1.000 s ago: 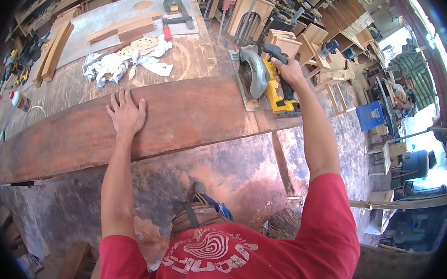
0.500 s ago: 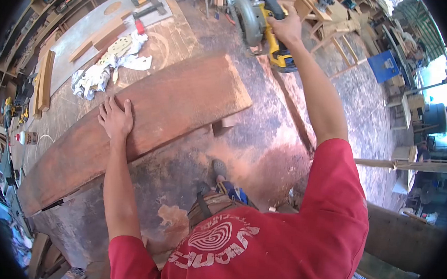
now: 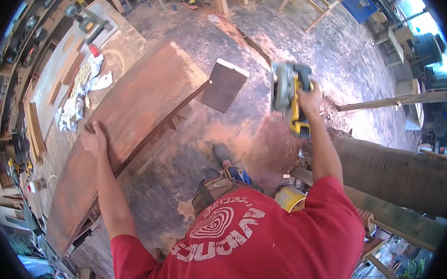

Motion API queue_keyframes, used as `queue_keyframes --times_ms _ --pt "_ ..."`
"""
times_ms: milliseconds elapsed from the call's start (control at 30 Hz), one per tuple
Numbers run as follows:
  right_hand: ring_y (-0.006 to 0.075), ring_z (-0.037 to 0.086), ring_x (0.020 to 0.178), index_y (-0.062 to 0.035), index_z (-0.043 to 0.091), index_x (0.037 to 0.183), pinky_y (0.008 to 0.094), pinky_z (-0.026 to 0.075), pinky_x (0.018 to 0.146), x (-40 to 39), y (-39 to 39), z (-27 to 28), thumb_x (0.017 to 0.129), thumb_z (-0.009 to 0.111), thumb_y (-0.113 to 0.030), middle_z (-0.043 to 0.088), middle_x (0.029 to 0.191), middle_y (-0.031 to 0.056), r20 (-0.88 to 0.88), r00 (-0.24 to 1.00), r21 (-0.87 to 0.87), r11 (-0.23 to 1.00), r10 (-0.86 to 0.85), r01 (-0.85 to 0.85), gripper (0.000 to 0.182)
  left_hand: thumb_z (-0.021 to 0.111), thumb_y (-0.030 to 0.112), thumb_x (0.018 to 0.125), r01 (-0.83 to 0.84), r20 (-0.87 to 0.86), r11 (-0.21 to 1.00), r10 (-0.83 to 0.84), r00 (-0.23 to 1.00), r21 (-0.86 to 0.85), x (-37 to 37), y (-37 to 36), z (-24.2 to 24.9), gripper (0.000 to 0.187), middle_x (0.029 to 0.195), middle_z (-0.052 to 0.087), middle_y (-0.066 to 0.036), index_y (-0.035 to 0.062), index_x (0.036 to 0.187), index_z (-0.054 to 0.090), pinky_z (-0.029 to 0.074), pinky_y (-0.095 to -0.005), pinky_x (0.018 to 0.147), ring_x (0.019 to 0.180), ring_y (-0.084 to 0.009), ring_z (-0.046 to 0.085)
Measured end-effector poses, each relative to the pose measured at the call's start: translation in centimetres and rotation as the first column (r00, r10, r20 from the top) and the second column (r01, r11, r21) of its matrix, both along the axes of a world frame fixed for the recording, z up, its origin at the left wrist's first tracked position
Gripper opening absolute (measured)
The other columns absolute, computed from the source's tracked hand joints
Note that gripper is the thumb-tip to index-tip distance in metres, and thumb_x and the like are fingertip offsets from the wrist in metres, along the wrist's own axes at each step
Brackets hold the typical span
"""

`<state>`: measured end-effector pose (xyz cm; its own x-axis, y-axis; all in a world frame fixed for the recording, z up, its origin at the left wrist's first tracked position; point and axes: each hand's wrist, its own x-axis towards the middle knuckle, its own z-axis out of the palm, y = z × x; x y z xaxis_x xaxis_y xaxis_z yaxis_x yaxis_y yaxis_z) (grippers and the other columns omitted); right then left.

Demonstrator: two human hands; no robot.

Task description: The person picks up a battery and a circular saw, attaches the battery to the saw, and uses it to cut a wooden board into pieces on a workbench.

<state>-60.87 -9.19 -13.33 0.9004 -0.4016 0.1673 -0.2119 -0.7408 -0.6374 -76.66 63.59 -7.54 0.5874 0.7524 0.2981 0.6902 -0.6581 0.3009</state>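
Note:
A long, curved brown wooden slab [image 3: 139, 91] lies across the left side, its far end pale along the edge. My left hand [image 3: 94, 141] holds the slab at its far edge, thumb on top and fingers reaching over, partly hidden. Out to the right, my right hand [image 3: 309, 97] grips the rear handle of a yellow and black circular saw [image 3: 296, 105]. The saw is held up, apart from the slab, with its blade guard facing left. Just past the slab's end, a rectangular brown wood piece [image 3: 224, 91] with a pale top edge overlaps the slab's corner.
White cloth [image 3: 71, 111] and wooden strips [image 3: 36, 128] lie on the worktable [image 3: 121, 46] beyond the slab. Sawdust covers the floor [image 3: 229, 134] around a shoe [image 3: 221, 152]. To the right are a pole [image 3: 389, 100], a large log [image 3: 385, 167] and a yellow bucket [image 3: 290, 199].
My right hand has brought the saw lower and closer to my body. The view has turned. The rectangular wood piece now shows by the slab's end. My left fingers, spread before, now curl at the edge.

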Motion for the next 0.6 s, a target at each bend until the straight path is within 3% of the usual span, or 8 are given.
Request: queue_keyframes --times_ms 67,200,267,333,400,433,467,600 --pt "0.0226 0.069 0.066 -0.0045 0.053 0.138 0.0379 0.057 0.066 -5.7 -3.1 -2.0 0.076 0.072 -0.012 0.071 0.09 0.0161 -0.153 0.985 0.001 0.996 -0.085 0.086 0.065 0.067 0.036 0.092 -0.022 0.275 0.999 0.014 0.961 0.026 -1.3 3.1 -3.2 0.053 0.13 0.065 -0.021 -0.0021 0.129 0.063 0.047 -0.0441 0.105 0.12 -0.0381 0.062" --pt "0.035 0.068 0.107 -0.0015 0.057 0.124 0.0439 0.053 0.093 -16.0 -9.6 -7.2 0.073 0.075 -0.024 0.07 0.111 0.023 -0.53 0.803 -0.147 0.962 -0.273 0.23 0.059 0.071 0.036 0.09 -0.309 0.357 0.948 0.263 0.896 0.076 -7.5 -0.4 -0.7 0.056 0.125 0.064 -0.024 -0.0029 0.13 0.06 0.051 -0.0446 0.1 0.114 -0.04 0.063" --pt "0.0399 0.068 0.107 0.0021 0.06 0.116 0.0449 0.054 0.092 -21.0 -10.9 -7.2 0.069 0.077 -0.025 0.07 0.11 0.0248 -0.72 0.632 -0.137 0.952 -0.287 0.275 0.057 0.072 0.04 0.09 -0.481 0.418 0.867 0.489 0.766 -0.133 -11.7 -1.5 -1.1 0.06 0.127 0.063 -0.023 0.0008 0.133 0.058 0.05 -0.0472 0.102 0.118 -0.0385 0.059" --pt "0.0389 0.07 0.105 0.0035 0.063 0.115 0.0435 0.056 0.088 -26.2 -10.8 -6.7 0.071 0.075 -0.023 0.071 0.112 0.0243 -0.704 0.645 -0.125 0.946 -0.296 0.298 0.053 0.072 0.044 0.09 -0.507 0.379 0.658 0.744 0.55 -0.557 -15.1 -2.5 -2.1 0.063 0.128 0.061 -0.021 0.0044 0.136 0.055 0.049 -0.0497 0.103 0.122 -0.037 0.056" --pt "0.0363 0.072 0.095 0.0037 0.067 0.107 0.0432 0.057 0.083 -33.3 -15.9 -13.5 0.074 0.073 -0.022 0.072 0.106 0.0223 -0.803 0.528 -0.132 0.947 -0.276 0.293 0.043 0.072 0.048 0.09 -0.284 0.268 0.386 0.887 0.377 -0.878 -16.6 -4.0 -2.9 0.066 0.129 0.059 -0.02 0.008 0.139 0.053 0.048 -0.0523 0.104 0.126 -0.0356 0.052" --pt "0.0339 0.072 0.091 0.0031 0.069 0.102 0.0425 0.057 0.08 -36.5 -17.0 -16.0 0.075 0.072 -0.022 0.073 0.101 0.021 -0.782 0.503 -0.253 0.925 -0.368 0.283 0.037 0.072 0.05 0.09 0.124 0.339 0.316 0.903 0.263 -0.941 -17.6 -3.0 -5.4 0.069 0.132 0.057 -0.019 0.0105 0.142 0.05 0.046 -0.0531 0.107 0.131 -0.0354 0.048" --pt "0.0316 0.073 0.086 0.0024 0.071 0.096 0.0417 0.057 0.077 -39.7 -17.7 -18.3 0.076 0.071 -0.022 0.073 0.097 0.0196 -0.749 0.479 -0.368 0.889 -0.458 0.273 0.031 0.071 0.051 0.091 0.213 0.316 0.267 0.917 0.244 -0.94 -16.2 -4.4 -5.0 0.071 0.136 0.053 -0.018 0.0124 0.145 0.047 0.043 -0.0543 0.109 0.134 -0.0349 0.045" --pt "0.0279 0.071 0.077 0.0025 0.072 0.09 0.0446 0.056 0.065 -48.2 -18.7 -22.4 0.079 0.067 -0.016 0.072 0.084 0.0143 -0.843 0.37 -0.216 0.875 -0.391 0.434 0.022 0.065 0.053 0.095 0.393 0.201 0.079 0.939 0.28 -0.916 -9.0 -13.9 -1.9 0.064 0.147 0.044 -0.014 0.0159 0.145 0.047 0.038 -0.0569 0.112 0.137 -0.0346 0.039"
